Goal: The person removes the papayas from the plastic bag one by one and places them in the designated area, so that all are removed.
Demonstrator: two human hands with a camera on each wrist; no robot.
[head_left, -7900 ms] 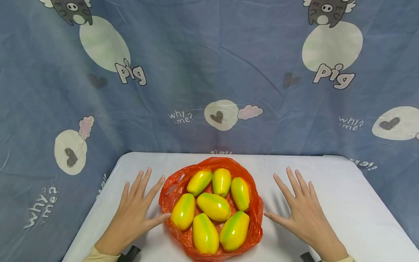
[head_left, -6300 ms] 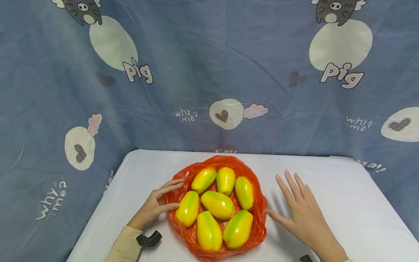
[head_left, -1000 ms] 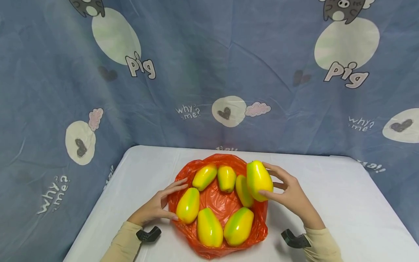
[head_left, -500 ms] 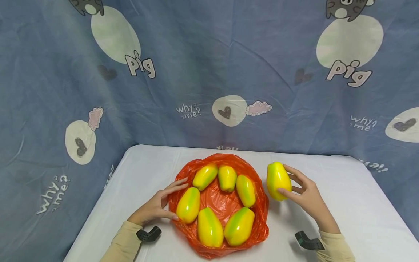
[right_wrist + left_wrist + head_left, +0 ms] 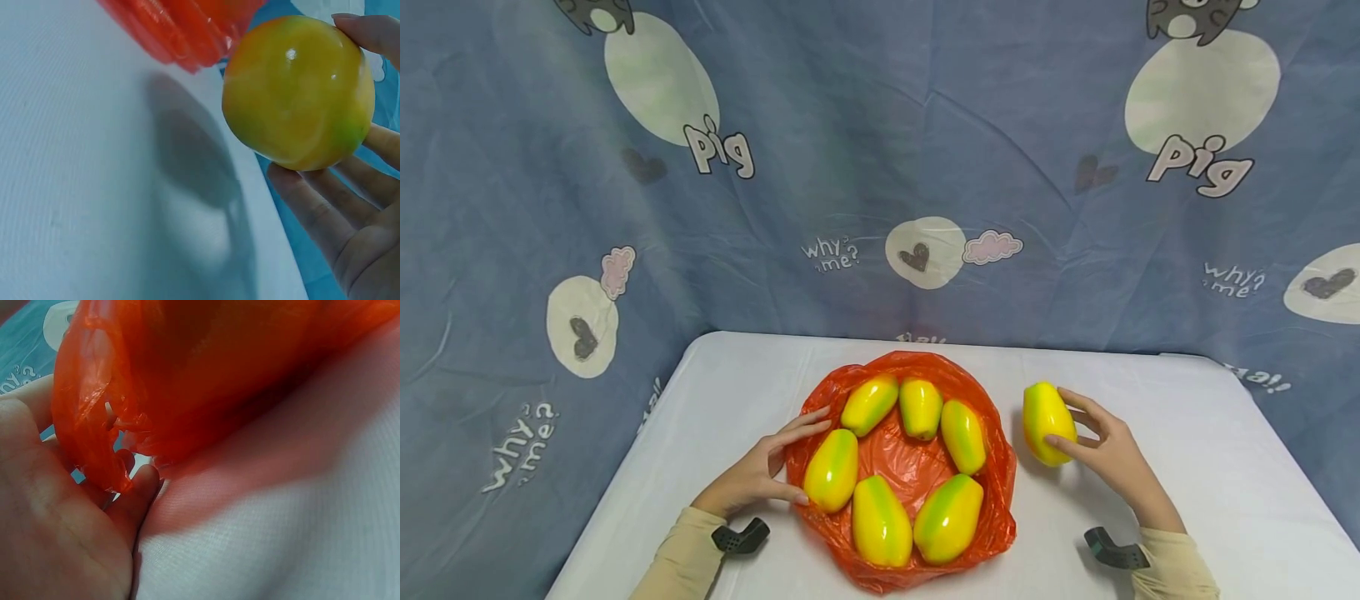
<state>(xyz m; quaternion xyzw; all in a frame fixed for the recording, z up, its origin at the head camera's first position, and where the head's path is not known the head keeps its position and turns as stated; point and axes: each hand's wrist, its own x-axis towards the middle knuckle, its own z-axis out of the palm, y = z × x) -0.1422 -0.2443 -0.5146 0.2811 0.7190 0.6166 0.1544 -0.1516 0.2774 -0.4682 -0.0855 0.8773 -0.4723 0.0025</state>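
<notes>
Our right hand (image 5: 1111,451) grips the yellow fruit (image 5: 1045,421), long axis roughly fore-and-aft, the red bag (image 5: 891,462) left of this grip.

Hand (image 5: 65,512) touching red bag (image 5: 194,381), white tabletop (image 5: 287,531)

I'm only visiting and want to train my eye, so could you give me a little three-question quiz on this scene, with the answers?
1. How many yellow-green fruits lie inside the red bag?
2. True or false: the right hand is holding nothing.
3. Which of these is the left hand touching?
A. the blue backdrop
B. the red bag
C. the right sleeve

Key: 1. Six. 2. False; it holds a seventh fruit, outside the bag. 3. B.
</notes>
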